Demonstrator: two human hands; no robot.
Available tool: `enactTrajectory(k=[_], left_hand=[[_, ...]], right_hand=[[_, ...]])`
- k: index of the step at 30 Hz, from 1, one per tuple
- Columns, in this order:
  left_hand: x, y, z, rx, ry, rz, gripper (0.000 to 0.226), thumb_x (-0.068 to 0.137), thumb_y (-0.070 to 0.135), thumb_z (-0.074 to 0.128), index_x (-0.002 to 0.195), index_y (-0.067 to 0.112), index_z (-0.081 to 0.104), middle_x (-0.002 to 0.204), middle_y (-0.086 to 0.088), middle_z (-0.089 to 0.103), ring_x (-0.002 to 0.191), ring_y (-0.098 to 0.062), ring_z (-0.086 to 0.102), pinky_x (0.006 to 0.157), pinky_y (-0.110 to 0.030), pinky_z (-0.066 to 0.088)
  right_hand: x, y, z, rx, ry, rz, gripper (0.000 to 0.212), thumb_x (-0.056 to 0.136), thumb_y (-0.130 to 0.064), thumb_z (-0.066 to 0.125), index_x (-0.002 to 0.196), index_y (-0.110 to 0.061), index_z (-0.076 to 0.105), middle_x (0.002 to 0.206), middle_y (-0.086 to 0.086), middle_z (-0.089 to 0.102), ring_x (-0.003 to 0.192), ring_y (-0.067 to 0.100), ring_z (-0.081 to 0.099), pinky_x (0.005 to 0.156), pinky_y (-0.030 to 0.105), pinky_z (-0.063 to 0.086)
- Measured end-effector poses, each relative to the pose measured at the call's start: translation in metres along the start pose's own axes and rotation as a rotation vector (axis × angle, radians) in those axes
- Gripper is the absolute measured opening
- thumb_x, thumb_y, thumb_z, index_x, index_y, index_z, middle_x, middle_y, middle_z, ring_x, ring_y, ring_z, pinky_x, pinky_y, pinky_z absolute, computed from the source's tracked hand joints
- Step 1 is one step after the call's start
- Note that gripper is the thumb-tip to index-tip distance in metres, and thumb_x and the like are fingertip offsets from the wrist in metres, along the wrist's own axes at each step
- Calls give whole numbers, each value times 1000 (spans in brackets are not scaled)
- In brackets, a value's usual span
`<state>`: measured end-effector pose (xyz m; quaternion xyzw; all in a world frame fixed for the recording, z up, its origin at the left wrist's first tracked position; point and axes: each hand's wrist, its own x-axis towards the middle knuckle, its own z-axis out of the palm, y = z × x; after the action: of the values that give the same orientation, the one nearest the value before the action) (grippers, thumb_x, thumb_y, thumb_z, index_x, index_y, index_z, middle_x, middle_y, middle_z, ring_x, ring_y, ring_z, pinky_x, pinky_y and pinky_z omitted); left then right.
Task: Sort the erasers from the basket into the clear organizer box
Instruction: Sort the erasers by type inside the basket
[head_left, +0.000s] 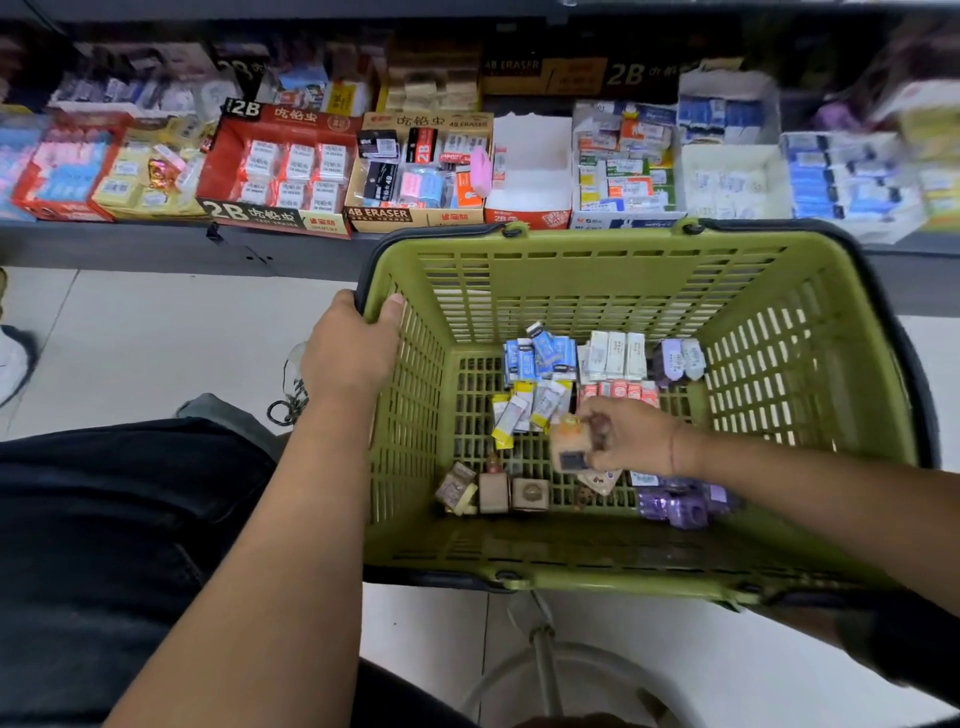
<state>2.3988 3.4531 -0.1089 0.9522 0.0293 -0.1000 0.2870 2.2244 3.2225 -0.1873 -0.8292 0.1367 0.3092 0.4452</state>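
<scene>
We note the left hand (353, 348) gripping the green basket (597, 244) at its left rim. The right hand (631, 441) pinches a wrapped peach eraser (569, 444) inside the basket, near other erasers (613, 356) grouped on its floor.

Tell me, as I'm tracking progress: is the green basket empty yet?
Not empty: eraser packs lie on the basket floor, and the right hand pinches one pack.
</scene>
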Motion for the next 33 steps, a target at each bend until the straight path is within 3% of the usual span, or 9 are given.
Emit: enactTrajectory(k=[3,8,12,15,19,23,26,30,33], left_hand=[[0,1,0,0,3,9,34,92,52,48,101,20,54,82,6,52,83,-22,48,76,-34,38],[1,1,0,23,9,9,45,92,53,47,113,15,57,93,2,58,89,-25,54,75,-34,40],[1,1,0,34,4,7,49,92,54,47,118,13,56,104,-4,63,101,-30,58,79,-37,43],[1,1,1,42,10,8,47,92,53,47,114,14,57,96,0,60,96,-29,57,76,-35,41],[2,1,0,42,7,16,46,92,53,47,114,14,57,99,-3,62,94,-28,57,77,-36,43],[2,0,0,47,9,14,46,92,53,47,115,14,57,96,-1,60,95,-29,57,76,-36,43],[1,1,0,48,8,9,45,92,53,47,113,14,57,94,1,57,90,-26,54,75,-34,40],[1,0,0,48,3,10,44,92,53,47,113,15,56,93,2,57,87,-24,51,74,-34,40],[1,0,0,47,14,11,44,92,53,47,111,15,56,91,2,56,85,-24,50,73,-34,38]], right_hand=[[6,7,17,-50,85,11,41,75,-6,73,108,-16,51,88,-1,56,81,17,57,69,28,46],[15,10,40,-347,159,-6,35,78,-10,71,106,-16,50,95,2,58,82,17,56,66,24,39],[14,12,43,-558,67,-26,38,78,-12,69,110,-16,49,118,4,51,97,23,57,74,30,48],[11,13,44,-683,-1,-27,41,80,-18,69,115,-12,49,124,5,48,103,25,56,72,30,45],[10,7,43,-703,-55,1,31,85,-18,64,113,-9,54,120,8,53,105,24,56,78,29,45],[8,-5,39,-734,-114,75,19,89,-21,59,103,-7,61,108,11,62,96,24,61,73,28,47],[6,-8,39,-752,-108,82,24,90,-22,58,108,-6,61,113,12,60,99,24,60,75,28,47],[-2,-3,42,-649,-105,-13,56,89,-20,58,140,-14,35,137,9,40,118,27,50,90,32,46],[-7,0,42,-645,-163,-58,60,89,-22,57,144,-22,30,136,6,40,120,27,48,94,35,47]])
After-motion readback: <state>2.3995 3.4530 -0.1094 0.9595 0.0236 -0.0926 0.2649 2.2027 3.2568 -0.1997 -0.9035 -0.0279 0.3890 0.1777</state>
